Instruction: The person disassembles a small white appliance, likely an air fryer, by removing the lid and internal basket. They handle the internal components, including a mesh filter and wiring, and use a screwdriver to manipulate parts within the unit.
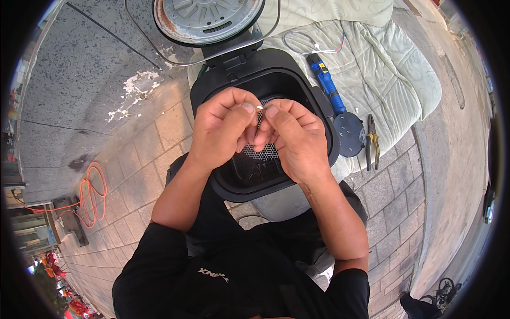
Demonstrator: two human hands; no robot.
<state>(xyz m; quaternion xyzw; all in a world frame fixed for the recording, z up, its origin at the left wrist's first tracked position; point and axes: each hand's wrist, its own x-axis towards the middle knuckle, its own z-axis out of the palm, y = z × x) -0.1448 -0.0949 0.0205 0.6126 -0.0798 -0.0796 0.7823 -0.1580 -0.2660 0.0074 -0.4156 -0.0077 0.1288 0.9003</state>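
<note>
Above the open body of a black kitchen appliance (319, 175), which looks like an air fryer, my two hands meet fingertip to fingertip. My left hand (226, 125) is closed in a pinch at a small white piece (260, 107), too small to name. My right hand (293, 133) pinches just beside that piece, thumb against forefinger, and whatever it grips is hidden. Beneath the hands shows a perforated metal plate (260, 154) in the appliance's floor, with thin dark strands near it. The round metal-lined lid (204, 21) stands raised at the far side.
On a pale quilted pad (366, 69) to the right lie a blue-and-black hand tool (329, 85), a dark round dish (349, 133) with small bits on it, and yellow-handled pliers (372, 143). A wire (297, 36) lies farther back. An orange cord (93, 196) coils at left.
</note>
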